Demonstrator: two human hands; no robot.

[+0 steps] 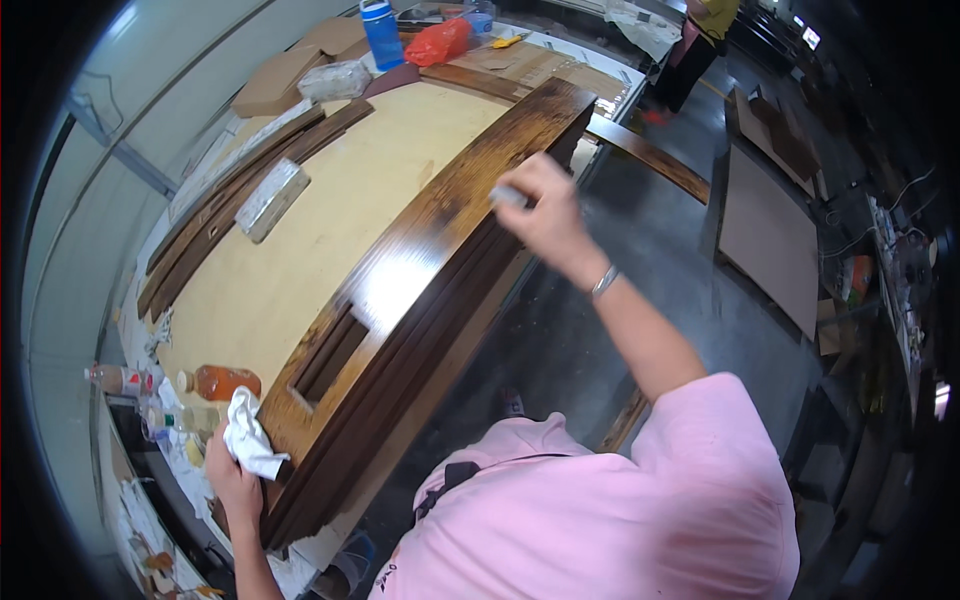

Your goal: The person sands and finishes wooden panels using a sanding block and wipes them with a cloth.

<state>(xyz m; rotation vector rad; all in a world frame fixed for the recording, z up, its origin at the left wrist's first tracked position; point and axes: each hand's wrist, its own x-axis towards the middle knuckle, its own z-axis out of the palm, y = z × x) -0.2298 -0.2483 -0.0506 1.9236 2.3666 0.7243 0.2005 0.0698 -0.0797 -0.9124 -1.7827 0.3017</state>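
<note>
A long, dark brown wooden piece (440, 220) with a glossy top and a rectangular cutout near its left end runs diagonally before me. My right hand (548, 215) is closed over its far half, fingers pinched on a small whitish wad (508, 196), too blurred to name more exactly. At the near left end, my left hand (234, 476) grips a white cloth (250, 438) that drapes over the wood's corner. Close to the cloth lies a bottle of amber liquid (226, 382), beside a clear bottle (185, 418).
A wrapped block (273, 200) and curved brown strips (205, 220) lie on the pale board (330, 215). Farther back are a blue bottle (381, 35) and a red plastic bag (438, 42). A person (695, 50) stands beyond; flat panels (770, 235) are on the right.
</note>
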